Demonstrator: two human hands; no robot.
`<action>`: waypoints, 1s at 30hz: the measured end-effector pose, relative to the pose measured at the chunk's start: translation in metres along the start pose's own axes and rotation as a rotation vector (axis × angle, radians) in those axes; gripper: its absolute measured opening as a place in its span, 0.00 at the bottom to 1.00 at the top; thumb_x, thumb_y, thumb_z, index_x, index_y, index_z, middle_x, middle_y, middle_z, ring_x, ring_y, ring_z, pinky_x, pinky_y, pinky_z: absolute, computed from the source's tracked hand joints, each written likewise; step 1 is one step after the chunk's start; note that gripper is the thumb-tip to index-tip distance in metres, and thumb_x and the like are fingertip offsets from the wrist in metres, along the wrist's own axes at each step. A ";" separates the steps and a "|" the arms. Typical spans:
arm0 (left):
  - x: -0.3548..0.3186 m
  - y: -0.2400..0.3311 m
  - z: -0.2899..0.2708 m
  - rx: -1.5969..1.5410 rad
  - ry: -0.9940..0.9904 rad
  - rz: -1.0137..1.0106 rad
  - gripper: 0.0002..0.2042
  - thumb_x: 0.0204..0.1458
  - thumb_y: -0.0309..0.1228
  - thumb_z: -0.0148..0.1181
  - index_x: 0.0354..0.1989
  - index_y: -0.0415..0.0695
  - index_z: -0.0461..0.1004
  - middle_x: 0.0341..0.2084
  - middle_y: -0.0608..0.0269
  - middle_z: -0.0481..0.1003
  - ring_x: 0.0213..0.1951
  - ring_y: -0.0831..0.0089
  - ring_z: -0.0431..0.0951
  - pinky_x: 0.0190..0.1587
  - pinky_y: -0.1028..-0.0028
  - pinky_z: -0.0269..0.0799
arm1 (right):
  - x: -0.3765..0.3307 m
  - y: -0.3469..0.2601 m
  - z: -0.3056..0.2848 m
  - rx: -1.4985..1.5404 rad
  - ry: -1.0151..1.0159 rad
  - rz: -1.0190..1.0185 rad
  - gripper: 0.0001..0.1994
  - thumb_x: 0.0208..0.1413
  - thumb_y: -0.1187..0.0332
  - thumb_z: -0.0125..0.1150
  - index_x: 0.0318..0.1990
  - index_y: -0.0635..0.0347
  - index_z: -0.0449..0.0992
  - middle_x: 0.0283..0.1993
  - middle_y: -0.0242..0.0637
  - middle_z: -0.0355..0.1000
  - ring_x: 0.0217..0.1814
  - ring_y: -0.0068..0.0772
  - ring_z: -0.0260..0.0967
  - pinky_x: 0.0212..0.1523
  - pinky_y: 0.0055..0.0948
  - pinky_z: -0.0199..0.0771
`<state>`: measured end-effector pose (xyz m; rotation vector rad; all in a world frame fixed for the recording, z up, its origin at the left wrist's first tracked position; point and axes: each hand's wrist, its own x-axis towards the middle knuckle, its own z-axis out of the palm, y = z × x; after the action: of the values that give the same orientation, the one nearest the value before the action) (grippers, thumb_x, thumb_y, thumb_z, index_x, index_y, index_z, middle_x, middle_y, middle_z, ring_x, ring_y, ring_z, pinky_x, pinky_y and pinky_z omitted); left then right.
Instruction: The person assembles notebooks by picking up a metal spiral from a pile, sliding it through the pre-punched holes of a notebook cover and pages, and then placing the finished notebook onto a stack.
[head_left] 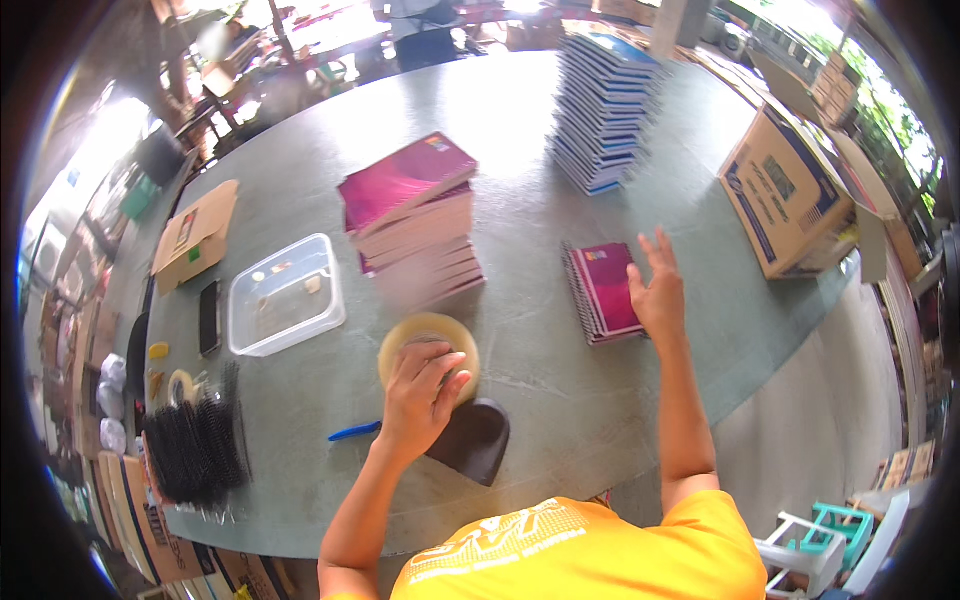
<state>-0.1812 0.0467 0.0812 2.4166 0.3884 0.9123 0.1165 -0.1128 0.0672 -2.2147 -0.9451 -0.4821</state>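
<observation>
My left hand [422, 390] is over a large roll of yellowish clear tape [463, 338], fingers loosely bent and thumb apart, with nothing visible between them. Whether it touches the roll is hard to tell. Beside that wrist lies a dark brown, rounded flat piece [478, 440], and a blue pen [354, 431] is just left of it. My right hand [658, 288] is open, its fingers spread at the right edge of a short stack of magenta spiral notebooks [606, 285]. A taller, uneven pile of magenta notebooks [410, 185] stands beyond the tape.
A tall stack of blue spiral notebooks [600, 115] rises at the back right, near an open cardboard box [790, 200]. Leftward are a clear plastic tub [285, 295], a black phone [209, 318], a cardboard piece [197, 235] and black spiral coils [200, 450]. Stools [830, 535] stand lower right.
</observation>
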 end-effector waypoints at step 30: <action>-0.201 -0.116 -0.187 0.633 0.488 -0.777 0.07 0.49 0.28 0.60 0.34 0.38 0.74 0.30 0.51 0.74 0.37 0.54 0.73 0.39 0.60 0.69 | 0.042 -0.233 -0.024 0.585 -0.349 -0.733 0.09 0.45 0.80 0.59 0.36 0.61 0.79 0.33 0.37 0.77 0.31 0.34 0.73 0.37 0.31 0.71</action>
<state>-0.4642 0.1243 0.0294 2.1547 1.8727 1.0793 -0.0294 0.0101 0.2093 -1.3975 -1.8266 -0.0924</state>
